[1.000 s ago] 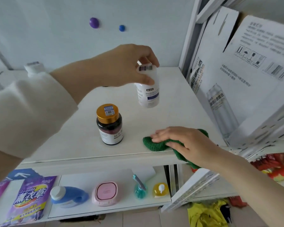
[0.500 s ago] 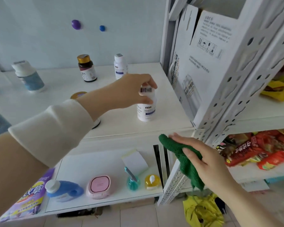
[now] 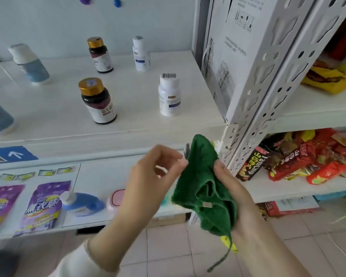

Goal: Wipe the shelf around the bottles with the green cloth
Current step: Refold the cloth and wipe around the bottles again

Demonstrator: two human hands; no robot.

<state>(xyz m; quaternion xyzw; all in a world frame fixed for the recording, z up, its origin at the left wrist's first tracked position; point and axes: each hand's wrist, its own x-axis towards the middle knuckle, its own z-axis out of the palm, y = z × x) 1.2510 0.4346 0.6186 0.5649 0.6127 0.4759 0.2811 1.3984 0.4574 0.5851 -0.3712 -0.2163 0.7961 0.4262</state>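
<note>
The green cloth (image 3: 201, 188) is bunched in front of the shelf, below its front edge. My right hand (image 3: 234, 188) cradles it from the right with curled fingers. My left hand (image 3: 154, 176) pinches the cloth's left edge between thumb and fingertips. On the white shelf (image 3: 144, 108) stand a white bottle (image 3: 169, 95) and a dark bottle with a gold cap (image 3: 97, 101) near the front. A smaller dark bottle (image 3: 100, 54) and a small white bottle (image 3: 140, 53) stand at the back.
Blue-and-white bottles (image 3: 29, 63) stand at the shelf's left. A tall white carton (image 3: 234, 56) and a perforated rack post (image 3: 268, 82) bound the shelf's right side. The lower shelf holds purple pouches (image 3: 44, 206), a blue bottle (image 3: 80, 203) and a pink case. Snack packets (image 3: 300, 156) lie at right.
My left hand let go of the white bottle, which now stands on the shelf, and came down to the cloth. My right hand carried the cloth lower, away from the shelf edge.
</note>
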